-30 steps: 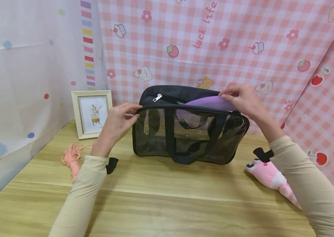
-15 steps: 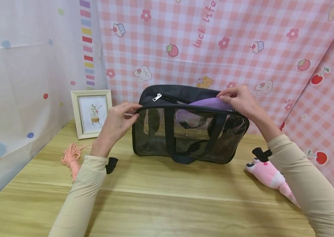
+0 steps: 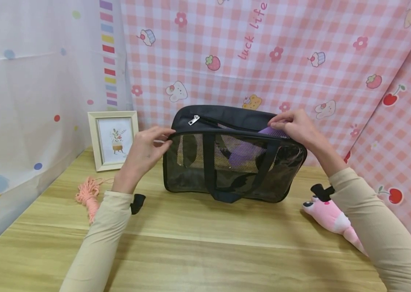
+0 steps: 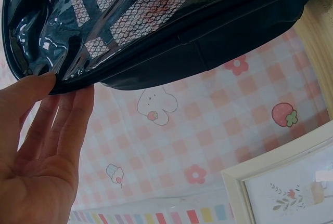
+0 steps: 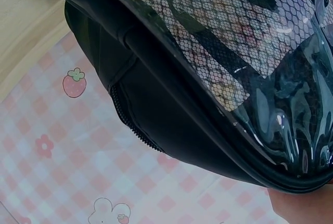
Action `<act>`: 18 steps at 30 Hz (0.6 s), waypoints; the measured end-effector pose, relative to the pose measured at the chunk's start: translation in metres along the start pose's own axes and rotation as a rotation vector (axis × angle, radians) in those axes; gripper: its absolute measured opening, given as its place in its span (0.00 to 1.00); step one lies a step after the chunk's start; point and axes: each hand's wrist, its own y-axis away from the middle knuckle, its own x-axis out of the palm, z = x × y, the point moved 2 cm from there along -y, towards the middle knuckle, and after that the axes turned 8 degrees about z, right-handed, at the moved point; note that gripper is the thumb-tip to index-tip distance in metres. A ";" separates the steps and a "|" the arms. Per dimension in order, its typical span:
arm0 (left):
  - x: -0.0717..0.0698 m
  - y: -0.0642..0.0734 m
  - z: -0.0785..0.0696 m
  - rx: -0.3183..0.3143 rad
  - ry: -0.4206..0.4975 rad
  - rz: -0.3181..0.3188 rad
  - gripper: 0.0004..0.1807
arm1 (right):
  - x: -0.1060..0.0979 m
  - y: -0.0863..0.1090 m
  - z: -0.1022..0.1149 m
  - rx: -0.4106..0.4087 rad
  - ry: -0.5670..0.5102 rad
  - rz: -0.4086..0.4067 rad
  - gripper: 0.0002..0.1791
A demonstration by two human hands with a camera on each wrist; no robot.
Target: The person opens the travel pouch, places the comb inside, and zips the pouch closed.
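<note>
A black zip bag point(image 3: 187, 180) with a clear front, mesh and handles stands upright on the table. My left hand point(image 3: 147, 148) pinches the bag's upper left corner, thumb in front and fingers behind in the left wrist view. A purple comb point(image 3: 243, 154) slants down inside, seen through the clear panel, its upper end showing in the unzipped opening. At that end my right hand point(image 3: 300, 127) appears to pinch the comb, though the fingers partly cover the contact. The zipper pull point(image 3: 193, 120) lies at the left of the bag's top. Only a small part of my right hand shows in the right wrist view.
A cream picture frame point(image 3: 113, 141) stands behind my left arm. A coral yarn bundle point(image 3: 88, 196) lies by my left sleeve, and a pink plush toy point(image 3: 327, 215) lies partly under my right sleeve. Patterned cloth point(image 3: 198, 44) hangs behind the wooden table point(image 3: 205, 247).
The purple comb has dropped deeper into the bag and tilted, its left end lower. My right hand has moved slightly down with it. My left hand stays at the bag's corner.
</note>
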 end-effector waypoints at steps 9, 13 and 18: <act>0.000 0.000 -0.001 0.001 0.008 0.000 0.15 | 0.000 0.000 -0.003 0.015 -0.038 -0.006 0.15; 0.001 0.000 0.000 0.005 0.006 -0.004 0.15 | -0.001 0.002 -0.003 0.018 -0.092 -0.021 0.16; 0.001 0.000 0.000 0.010 -0.008 -0.004 0.15 | -0.006 0.004 -0.004 0.049 -0.158 -0.027 0.18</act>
